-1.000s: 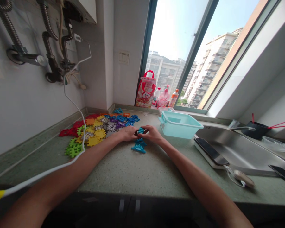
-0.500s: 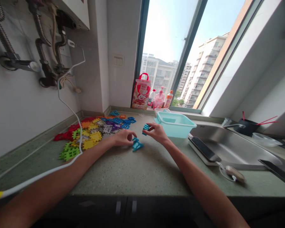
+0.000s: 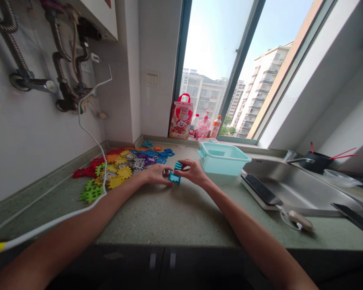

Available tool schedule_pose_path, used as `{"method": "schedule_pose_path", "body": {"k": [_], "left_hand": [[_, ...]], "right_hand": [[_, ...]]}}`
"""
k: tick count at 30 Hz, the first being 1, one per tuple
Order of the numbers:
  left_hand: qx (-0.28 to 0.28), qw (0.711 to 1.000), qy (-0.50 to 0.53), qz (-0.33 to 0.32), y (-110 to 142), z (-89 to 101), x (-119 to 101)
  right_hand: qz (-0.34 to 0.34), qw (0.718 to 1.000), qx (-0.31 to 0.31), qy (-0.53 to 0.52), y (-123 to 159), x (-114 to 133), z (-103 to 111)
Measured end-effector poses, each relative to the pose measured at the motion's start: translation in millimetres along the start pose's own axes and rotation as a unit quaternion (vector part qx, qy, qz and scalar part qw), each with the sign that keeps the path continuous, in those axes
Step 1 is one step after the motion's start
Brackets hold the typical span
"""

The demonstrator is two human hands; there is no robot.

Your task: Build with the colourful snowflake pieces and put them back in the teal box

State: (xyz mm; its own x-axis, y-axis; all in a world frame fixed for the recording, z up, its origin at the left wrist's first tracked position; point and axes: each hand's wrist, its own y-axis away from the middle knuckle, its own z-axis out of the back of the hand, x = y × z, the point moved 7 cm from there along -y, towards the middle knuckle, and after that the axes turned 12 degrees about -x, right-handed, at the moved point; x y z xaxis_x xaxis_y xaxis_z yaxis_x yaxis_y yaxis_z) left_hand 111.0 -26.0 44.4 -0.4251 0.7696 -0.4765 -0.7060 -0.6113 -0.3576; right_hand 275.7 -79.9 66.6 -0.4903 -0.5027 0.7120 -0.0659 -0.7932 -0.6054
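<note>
My left hand [image 3: 155, 175] and my right hand [image 3: 192, 171] meet over the counter [image 3: 181, 213], both pinching a small cluster of light blue interlocking toy tiles [image 3: 175, 173]. The right hand's fingers hold the upper tile, the left hand's fingers grip the lower piece that rests on the counter. A spread of colourful toy tiles [image 3: 124, 167], red, yellow, green, purple and blue, lies to the left of my hands near the wall.
A pale turquoise plastic box [image 3: 222, 158] stands just right of my hands. Further right are a phone [image 3: 261, 189] on a white board, a steel sink [image 3: 302, 189] and a knife [image 3: 355, 215]. A white cable [image 3: 92, 133] hangs from the wall. Bottles and a red bag [image 3: 180, 117] stand by the window.
My right hand, which held one blue tile lifted apart half a second ago, has come down and left to join it with the piece under my left hand.
</note>
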Motion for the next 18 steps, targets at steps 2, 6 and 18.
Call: {"method": "schedule_pose_path", "body": {"k": [2, 6, 18], "left_hand": [[0.004, 1.000, 0.015, -0.001, -1.0, 0.6, 2.0], [0.008, 0.999, 0.044, 0.008, -0.6, 1.4, 4.9], [0.007, 0.997, 0.075, -0.034, -0.2, 0.9, 3.4]], "right_hand": [[-0.002, 1.000, 0.009, 0.004, -0.1, -3.0, -5.4], [0.021, 0.999, 0.023, 0.032, -1.4, -3.0, -9.9], [0.039, 0.991, 0.052, 0.120, 4.3, -12.5, -18.3]]}}
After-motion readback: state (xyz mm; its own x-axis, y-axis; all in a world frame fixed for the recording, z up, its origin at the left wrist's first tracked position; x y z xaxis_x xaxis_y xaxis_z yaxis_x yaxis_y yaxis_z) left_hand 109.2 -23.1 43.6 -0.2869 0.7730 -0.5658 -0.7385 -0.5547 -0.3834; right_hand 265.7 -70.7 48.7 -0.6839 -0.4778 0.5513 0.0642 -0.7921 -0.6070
